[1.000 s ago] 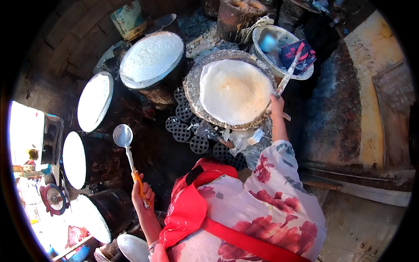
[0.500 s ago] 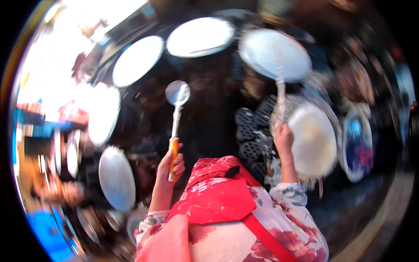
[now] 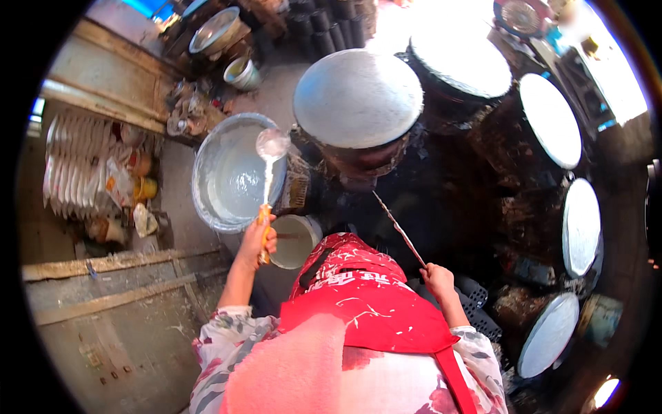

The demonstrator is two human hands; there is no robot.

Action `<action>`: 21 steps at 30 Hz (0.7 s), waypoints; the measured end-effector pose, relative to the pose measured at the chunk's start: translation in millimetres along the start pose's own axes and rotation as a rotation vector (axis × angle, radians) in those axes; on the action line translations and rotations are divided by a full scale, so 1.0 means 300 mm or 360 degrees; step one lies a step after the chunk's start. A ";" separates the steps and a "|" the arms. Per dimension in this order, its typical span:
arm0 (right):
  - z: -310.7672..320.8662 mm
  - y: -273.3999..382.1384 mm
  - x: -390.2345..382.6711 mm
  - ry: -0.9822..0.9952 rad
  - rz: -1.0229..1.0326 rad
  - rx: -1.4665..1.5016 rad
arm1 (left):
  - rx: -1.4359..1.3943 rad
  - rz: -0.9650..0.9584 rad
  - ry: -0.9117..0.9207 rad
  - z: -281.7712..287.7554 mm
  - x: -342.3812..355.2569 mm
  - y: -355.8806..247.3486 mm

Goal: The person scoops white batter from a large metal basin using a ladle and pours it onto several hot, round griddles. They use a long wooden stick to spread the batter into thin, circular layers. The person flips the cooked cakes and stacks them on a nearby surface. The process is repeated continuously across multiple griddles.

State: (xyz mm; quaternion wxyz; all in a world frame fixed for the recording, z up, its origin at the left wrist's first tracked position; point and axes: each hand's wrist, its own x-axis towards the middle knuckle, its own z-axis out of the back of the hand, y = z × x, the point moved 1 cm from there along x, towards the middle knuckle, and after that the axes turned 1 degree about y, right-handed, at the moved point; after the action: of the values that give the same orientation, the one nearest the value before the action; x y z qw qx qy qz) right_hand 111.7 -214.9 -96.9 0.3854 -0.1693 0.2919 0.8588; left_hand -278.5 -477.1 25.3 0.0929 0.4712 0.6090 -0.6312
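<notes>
My left hand [image 3: 261, 241] is closed around the orange handle of a ladle [image 3: 273, 143]. Its wet, whitish bowl is raised over the right rim of a wide basin [image 3: 200, 172] of pale white liquid. My right hand [image 3: 439, 281] grips the end of a long thin stick [image 3: 401, 232], which slants up and left over the dark floor. The stick's far end is just below a large round griddle [image 3: 358, 96] with a pale flat top on a dark, stove-like base. A pale bucket [image 3: 316, 228] stands beside my left hand, below the basin.
More round pale-topped griddles, such as one at the right [image 3: 549, 121], curve around the dark floor. Dark perforated briquettes [image 3: 476, 303] lie by my right forearm. Stacked white sacks [image 3: 79, 165] stand at the left, behind a low wooden-edged partition [image 3: 117, 265]. A small bucket [image 3: 241, 73] stands beyond the basin.
My body has turned, so the basin and sacks have come into view. The ladle has gone from above dark floor to the basin's rim. The right-hand stick has tilted from upright to slanting left.
</notes>
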 end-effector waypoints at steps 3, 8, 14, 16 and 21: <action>0.055 0.068 0.045 0.0119 0.0051 -0.0104 | 0.0672 0.0021 -0.0476 0.188 0.182 -0.054; 0.110 0.104 0.076 0.0172 0.0084 -0.0301 | 0.2377 -0.0277 -0.0890 0.483 0.639 -0.117; 0.081 0.195 0.060 0.0296 -0.0096 -0.0218 | 0.2672 -0.0043 -0.0464 0.562 0.719 -0.120; 0.048 0.256 0.095 0.0298 -0.0046 -0.0103 | 0.2230 -0.0101 -0.0348 0.636 0.674 -0.004; 0.016 0.422 0.214 0.0371 -0.0050 0.0052 | -0.0054 0.0641 -0.0022 0.445 0.415 0.135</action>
State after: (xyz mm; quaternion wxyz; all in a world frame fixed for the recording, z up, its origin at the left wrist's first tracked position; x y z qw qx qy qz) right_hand -26.3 -243.0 -79.4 0.3649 -0.2664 0.3460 0.8223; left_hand -381.8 -544.5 -115.2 0.2292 0.5775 0.5124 -0.5928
